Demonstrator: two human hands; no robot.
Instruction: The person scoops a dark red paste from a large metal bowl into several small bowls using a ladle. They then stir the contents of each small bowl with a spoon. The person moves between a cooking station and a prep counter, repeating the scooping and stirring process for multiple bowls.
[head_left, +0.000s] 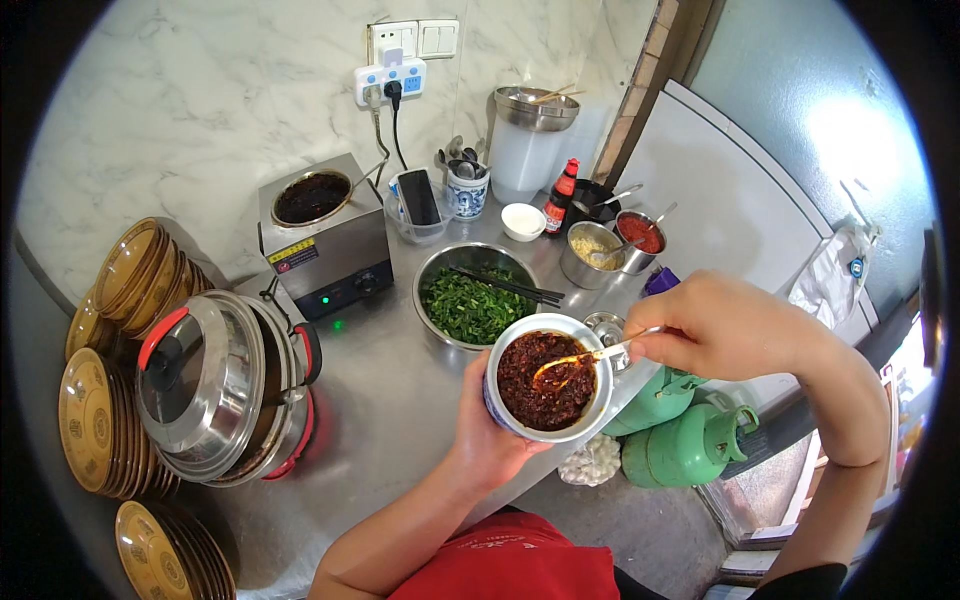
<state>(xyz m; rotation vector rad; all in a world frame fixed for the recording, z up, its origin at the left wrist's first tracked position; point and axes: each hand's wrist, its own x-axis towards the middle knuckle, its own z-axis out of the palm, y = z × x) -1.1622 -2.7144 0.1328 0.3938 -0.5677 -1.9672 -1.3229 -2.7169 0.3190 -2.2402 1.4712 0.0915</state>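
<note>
My left hand (489, 442) grips a white ceramic jar (495, 394) with blue on its outside, holding it up above the steel table's front edge. Dark red chili sauce (544, 386) in oil fills much of it. In my right hand (712, 322) is the handle of a metal spoon (611, 349), whose bowl dips into the sauce. Just behind the jar stands a steel bowl (450, 337) of chopped green leaves (472, 307), with black chopsticks (517, 285) lying across it. A small round metal dish or lid (606, 328) shows partly behind the jar and my right hand.
Stacked yellow-brown plates (86, 424) and a lidded pot (202, 382) occupy the left. A steel warmer (337, 255) with dark sauce stands by the wall. Steel pots of minced garlic (592, 251) and red paste (640, 232) are back right. Green gas cylinders (667, 450) stand below the table's right edge.
</note>
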